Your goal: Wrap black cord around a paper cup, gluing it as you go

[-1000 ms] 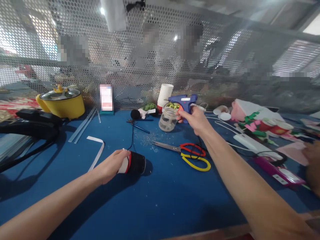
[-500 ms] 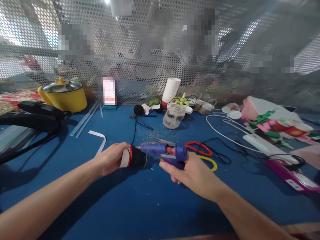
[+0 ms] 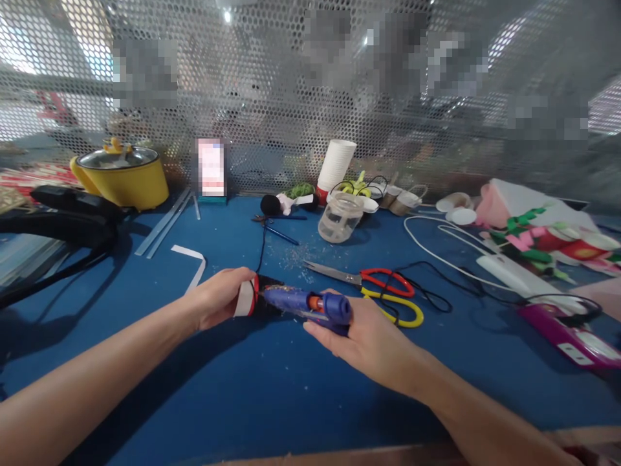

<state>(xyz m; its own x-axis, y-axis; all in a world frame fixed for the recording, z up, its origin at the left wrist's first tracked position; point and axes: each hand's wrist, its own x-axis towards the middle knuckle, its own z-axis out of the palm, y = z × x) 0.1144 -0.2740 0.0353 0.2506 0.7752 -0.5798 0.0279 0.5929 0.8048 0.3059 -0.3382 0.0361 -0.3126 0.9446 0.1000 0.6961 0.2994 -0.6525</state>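
My left hand (image 3: 220,298) is closed around a small cup (image 3: 246,298) lying on its side, with white and red bands and a black part to the right. In my right hand (image 3: 376,343) is a blue glue gun (image 3: 294,299), its nozzle pointing left and right at the cup's red and black border; whether it touches cannot be made out. The gun covers much of the black part. A black cord (image 3: 262,249) runs from near the cup up toward a black ball (image 3: 270,205). Behind my right hand lie scissors (image 3: 334,272) with red and yellow handles.
Further back stand a clear jar (image 3: 339,220), a stack of white cups (image 3: 337,162), and a lit phone (image 3: 212,168). Blue-handled pliers (image 3: 281,238) lie mid-table. A yellow pot (image 3: 126,181) is at left, a purple power strip (image 3: 557,330) at right. Perforated metal sheeting (image 3: 262,110) rises behind.
The glue gun has moved left and slightly down, its nozzle now over the cup's black part by the red band. The scissors show more fully. My view has shifted slightly.
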